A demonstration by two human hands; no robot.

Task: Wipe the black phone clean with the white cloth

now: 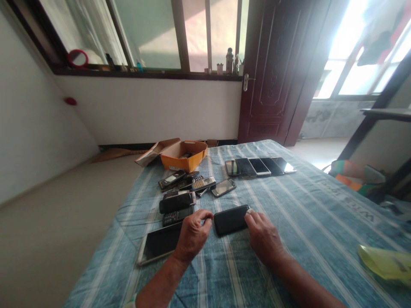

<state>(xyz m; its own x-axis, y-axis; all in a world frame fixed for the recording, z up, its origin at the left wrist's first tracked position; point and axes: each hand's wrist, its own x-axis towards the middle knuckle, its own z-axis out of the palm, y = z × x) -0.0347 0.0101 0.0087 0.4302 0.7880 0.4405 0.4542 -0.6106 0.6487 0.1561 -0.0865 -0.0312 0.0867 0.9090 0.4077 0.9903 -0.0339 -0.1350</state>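
A black smartphone [231, 220] lies face up on the bed cover between my hands. My right hand [265, 239] is closed at its right edge, fingertips pinching there, with a small whitish bit showing by them. Close to the phone's left edge is my left hand [194, 235], its fingers curled in a pinch; what they hold, if anything, is hidden. Partly behind my left wrist lies a white-framed tablet [162, 244]. Beyond it are a dark keypad phone [176, 216] and a black phone [176, 202].
Several old phones [202, 184] form a heap, with a grey phone [224, 188] beside it. An orange box [189, 162] stands open behind. Farther right, several smartphones [259, 167] lie in a row. A yellow packet [383, 261] rests on the striped cover [308, 226] at right.
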